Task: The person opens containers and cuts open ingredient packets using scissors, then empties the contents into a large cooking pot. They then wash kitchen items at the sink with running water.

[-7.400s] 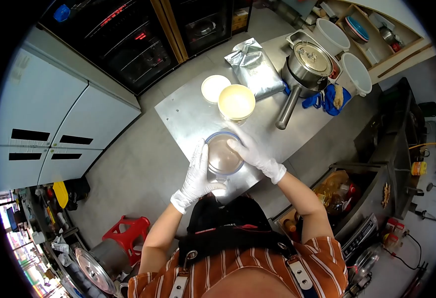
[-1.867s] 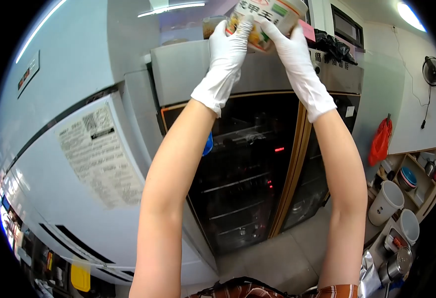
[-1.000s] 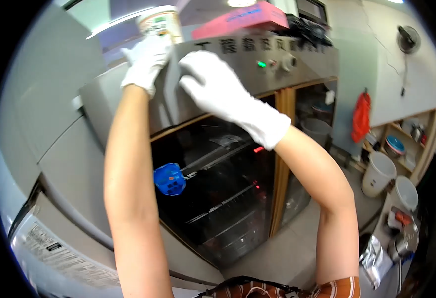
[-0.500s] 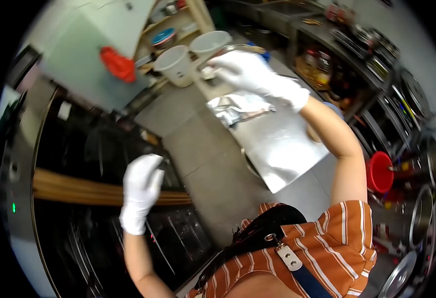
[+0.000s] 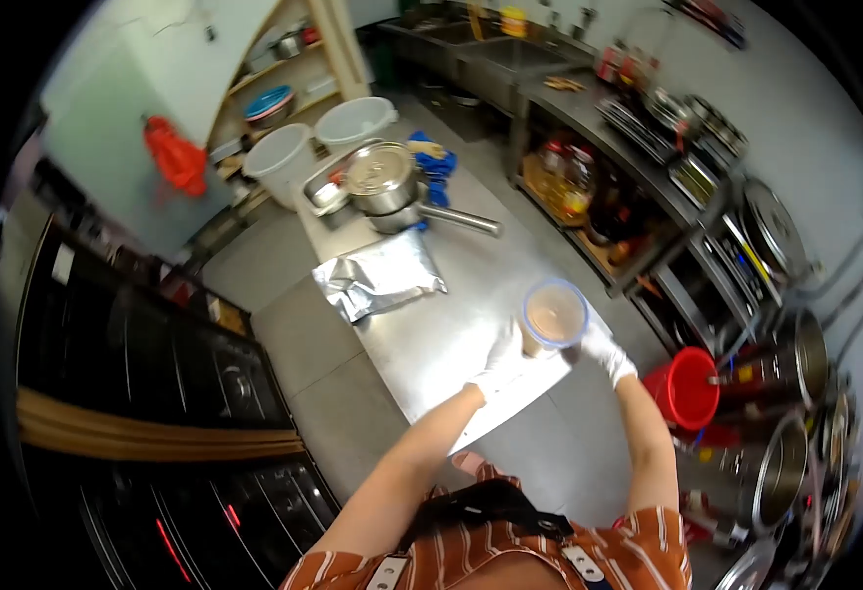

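Observation:
A round clear plastic tub (image 5: 555, 315) with a blue rim and something pale brown inside is near the front right corner of the steel table (image 5: 471, 231). My left hand (image 5: 501, 360), in a white glove, is against the tub's left side. My right hand (image 5: 603, 352), gloved as well, grips the tub at its right side below the rim. The fingers of both hands are partly hidden and a little blurred. A silver foil pouch (image 5: 380, 275) lies flat on the table, left of the tub.
At the table's far end are a lidded steel pot (image 5: 381, 182), a pan handle (image 5: 463, 219) and a blue cloth (image 5: 436, 167). White buckets (image 5: 279, 162) stand behind. Dark ovens (image 5: 156, 324) are on the left; a red bucket (image 5: 689, 388) is at right.
My left hand has come from beside the ovens to the tub. My right hand has moved back from above the far part of the table to the tub. The view has shifted.

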Motion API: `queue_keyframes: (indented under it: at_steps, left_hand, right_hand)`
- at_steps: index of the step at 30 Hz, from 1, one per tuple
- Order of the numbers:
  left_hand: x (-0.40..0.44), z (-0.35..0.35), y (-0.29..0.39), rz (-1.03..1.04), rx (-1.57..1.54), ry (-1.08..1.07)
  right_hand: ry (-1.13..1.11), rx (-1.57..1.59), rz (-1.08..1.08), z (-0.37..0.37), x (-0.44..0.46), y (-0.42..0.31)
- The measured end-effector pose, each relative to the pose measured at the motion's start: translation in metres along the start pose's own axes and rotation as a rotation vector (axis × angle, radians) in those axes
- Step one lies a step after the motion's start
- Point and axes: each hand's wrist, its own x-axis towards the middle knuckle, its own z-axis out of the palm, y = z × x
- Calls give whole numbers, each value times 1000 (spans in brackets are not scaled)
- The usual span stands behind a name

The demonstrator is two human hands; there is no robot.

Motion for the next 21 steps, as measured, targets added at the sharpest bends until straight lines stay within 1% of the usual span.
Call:
queue_keyframes:
  at_steps: [1, 2, 3, 4, 5, 6, 7, 8, 9, 12, 14, 16, 17, 18, 19, 20, 21]
  left_hand:
    - [8, 5, -4, 38, 69, 66]
    - [9, 4, -21, 39, 185, 163]
    - [5, -2, -23, 44, 184, 215]
    - [0, -12, -23, 69, 260, 229]
    - [-7, -25, -22, 84, 339, 249]
    - [-19, -42, -15, 76, 346, 321]
    - [-38, -61, 1, 116, 272, 384]
    - [-60, -84, 21, 168, 210, 453]
    - [-84, -111, 45, 179, 244, 467]
    - [-170, -180, 105, 260, 524, 791]
    - [-240, -216, 155, 341, 839, 1003]
    - [-314, -239, 219, 411, 1043, 1166]
    - [-351, -242, 254, 395, 1106, 1234]
    - [-382, -249, 284, 449, 1111, 1289]
    - [-413, -253, 314, 527, 1179, 1355]
    - [-443, -257, 343, 550, 1232, 1409]
    - [-471, -259, 366, 551, 1292, 1500]
  right_hand:
    - [-43, -95, 59, 9, 4, 13]
    - [-113, -5, 109, 18, 2, 14]
    - [-75, 85, 8, 30, 3, 22]
    - [-44, 183, -91, 43, 10, 26]
    - [-140, 187, -56, 52, 13, 12]
    - [-242, 281, -38, 67, 12, -18]
    - [-344, 371, -11, 81, 11, -48]
    - [-402, 362, -46, 103, 21, -67]
    - [-487, 370, -89, 126, 27, -93]
    - [-752, 391, -321, 211, 35, -205]
    - [-918, 431, -502, 269, 18, -290]
    - [-1068, 490, -684, 318, -17, -376]
    - [-1135, 533, -773, 340, -40, -418]
    - [-1192, 574, -860, 356, -63, -457]
    - [-1243, 615, -938, 371, -87, -495]
    - [-1288, 662, -1008, 385, -114, -528]
    - [-1344, 693, -1035, 399, -139, -560]
